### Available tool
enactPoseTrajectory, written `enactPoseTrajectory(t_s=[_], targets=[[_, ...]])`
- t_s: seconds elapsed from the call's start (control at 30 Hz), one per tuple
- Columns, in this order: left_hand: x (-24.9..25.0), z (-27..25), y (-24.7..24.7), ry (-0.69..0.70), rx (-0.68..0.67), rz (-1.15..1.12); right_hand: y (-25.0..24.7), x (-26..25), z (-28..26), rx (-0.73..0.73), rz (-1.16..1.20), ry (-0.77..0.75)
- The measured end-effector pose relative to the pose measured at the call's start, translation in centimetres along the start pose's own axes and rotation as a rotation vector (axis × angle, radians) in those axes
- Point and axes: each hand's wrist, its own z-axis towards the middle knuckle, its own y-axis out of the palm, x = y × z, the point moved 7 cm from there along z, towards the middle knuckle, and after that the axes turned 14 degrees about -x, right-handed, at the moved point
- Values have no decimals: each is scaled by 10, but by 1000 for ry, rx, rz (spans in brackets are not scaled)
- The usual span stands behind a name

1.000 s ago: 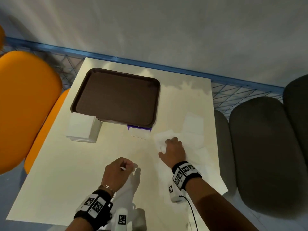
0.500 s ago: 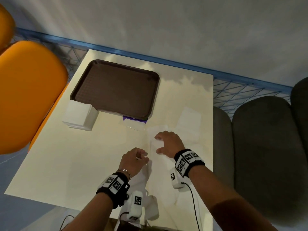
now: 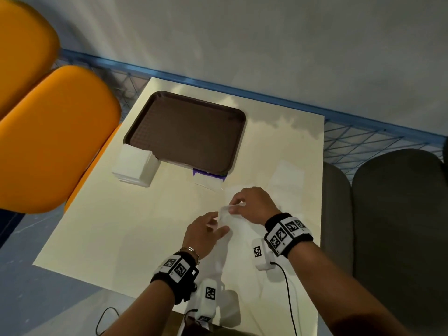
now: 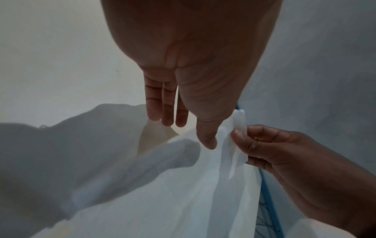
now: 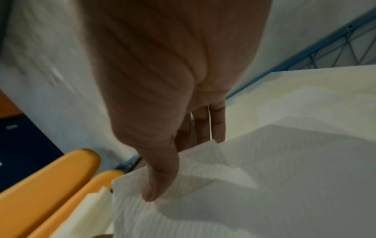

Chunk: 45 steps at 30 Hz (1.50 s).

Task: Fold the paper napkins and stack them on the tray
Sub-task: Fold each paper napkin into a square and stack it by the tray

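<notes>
A thin white paper napkin (image 3: 233, 222) hangs between my two hands over the table's near right part. My left hand (image 3: 218, 224) pinches its near edge between thumb and fingers. My right hand (image 3: 236, 206) pinches the crumpled top edge just beyond. In the left wrist view the left thumb (image 4: 205, 138) lies against the napkin (image 4: 203, 193), the other fingers are straight, and the right hand (image 4: 241, 145) grips the fold. The right wrist view has my right hand (image 5: 183, 167) with its thumb on the napkin (image 5: 223, 201). The brown tray (image 3: 135, 132) lies bare at the far left of the table.
A stack of white napkins (image 3: 134, 166) stands at the tray's near left corner. A purple-edged clear packet (image 3: 209, 178) pokes out from under the tray's near edge. Another napkin (image 3: 288, 177) lies flat at the right. Orange chairs (image 3: 55, 137) stand left, grey seats (image 3: 397, 214) right.
My right hand has lifted off the flat napkin and now pinches its edge. My left hand has moved forward and right to meet it, and the napkin has come up off the table.
</notes>
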Motion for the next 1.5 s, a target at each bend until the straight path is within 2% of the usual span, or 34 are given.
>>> enactPoseTrajectory(t_s=[0.2, 0.4, 0.5, 0.63, 0.83, 0.93, 1.07, 1.17, 1.4, 1.5], targets=[[29, -18, -32, 127, 184, -128, -38, -54, -22, 34, 164, -148], [54, -59, -89, 277, 294, -177, -67, -102, -38, 48, 206, -341], [59, -74, -116, 321, 320, -202, -72, -124, -38, 32, 182, -387], [58, -80, -142, 340, 312, -291, -78, -146, -31, 50, 187, -375], [47, -72, -164, 300, 226, -427, -88, -163, -19, 177, 140, -297], [41, -67, -171, 268, 185, -496, -90, -159, -12, 212, 156, -171], [28, -57, -183, 211, 148, -569, -72, -134, -4, 45, 201, 52], [13, -50, -186, 132, 107, -570, -61, -120, -8, -18, 254, 134], [-27, -33, -167, -29, -60, -484, -43, -127, -16, -128, 300, 64], [-35, -28, -165, -67, -75, -291, -39, -132, -14, -141, 282, 32]])
